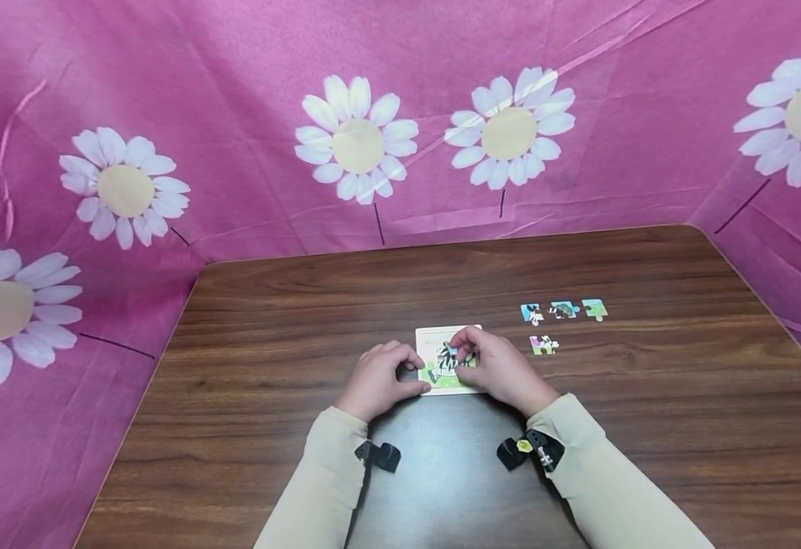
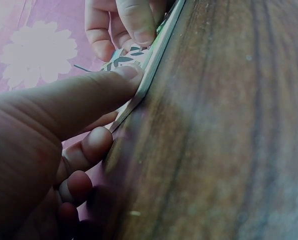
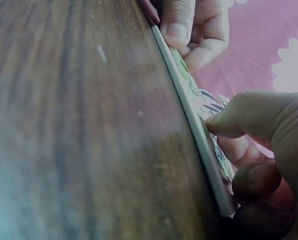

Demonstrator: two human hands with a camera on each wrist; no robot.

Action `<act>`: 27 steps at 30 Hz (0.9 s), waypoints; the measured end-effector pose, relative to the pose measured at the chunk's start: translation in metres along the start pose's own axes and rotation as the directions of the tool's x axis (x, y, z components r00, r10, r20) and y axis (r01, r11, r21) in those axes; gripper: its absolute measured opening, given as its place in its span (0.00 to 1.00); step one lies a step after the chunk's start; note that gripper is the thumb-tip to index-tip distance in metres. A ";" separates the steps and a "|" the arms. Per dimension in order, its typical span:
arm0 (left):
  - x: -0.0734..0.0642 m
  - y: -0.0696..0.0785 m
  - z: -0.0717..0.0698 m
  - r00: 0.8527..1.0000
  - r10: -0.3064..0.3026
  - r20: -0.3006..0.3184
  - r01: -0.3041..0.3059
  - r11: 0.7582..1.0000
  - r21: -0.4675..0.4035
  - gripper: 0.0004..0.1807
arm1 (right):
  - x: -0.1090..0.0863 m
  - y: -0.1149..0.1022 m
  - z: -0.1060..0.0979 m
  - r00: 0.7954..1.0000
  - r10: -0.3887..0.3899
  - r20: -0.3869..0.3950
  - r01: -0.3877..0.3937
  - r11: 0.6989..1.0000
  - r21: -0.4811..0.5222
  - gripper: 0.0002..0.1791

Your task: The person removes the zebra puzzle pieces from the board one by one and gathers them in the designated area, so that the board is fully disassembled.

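A small jigsaw puzzle board (image 1: 431, 333) with a pale frame lies flat on the table, a black-and-white striped animal and green ground showing in it. My left hand (image 1: 388, 377) holds the board at its left side, thumb (image 2: 121, 75) on the near left corner and curled fingers along the edge. Over the board's right half is my right hand (image 1: 500, 367), thumb (image 3: 221, 125) and bent fingers around a striped puzzle piece (image 1: 449, 357) with a bit of blue. That hand hides part of the picture.
To the right of the board lie loose pieces: a blue and white piece (image 1: 531, 313), a blue piece (image 1: 564, 309), a green piece (image 1: 595, 309) and a pink and green piece (image 1: 543, 345). A pink flowered cloth (image 1: 428, 213) stands behind the wooden table (image 1: 291, 305).
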State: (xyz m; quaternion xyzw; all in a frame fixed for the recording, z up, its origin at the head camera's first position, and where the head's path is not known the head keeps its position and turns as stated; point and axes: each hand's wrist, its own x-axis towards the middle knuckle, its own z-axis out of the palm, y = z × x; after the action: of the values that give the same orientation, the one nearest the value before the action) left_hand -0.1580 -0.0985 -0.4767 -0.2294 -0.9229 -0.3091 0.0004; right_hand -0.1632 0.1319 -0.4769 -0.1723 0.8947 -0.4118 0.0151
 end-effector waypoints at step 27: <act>-0.002 -0.007 0.000 0.999 0.040 -0.014 -0.041 0.997 -0.065 0.15 | -0.024 0.028 -0.030 1.000 0.022 0.021 -0.026 0.980 0.196 0.17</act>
State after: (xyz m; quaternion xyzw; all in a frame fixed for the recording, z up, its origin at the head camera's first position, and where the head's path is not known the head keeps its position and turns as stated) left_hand -0.1594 -0.1038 -0.4810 -0.2460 -0.9076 -0.3402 0.0050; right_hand -0.1546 0.1786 -0.4808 -0.1631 0.8516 -0.4960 0.0453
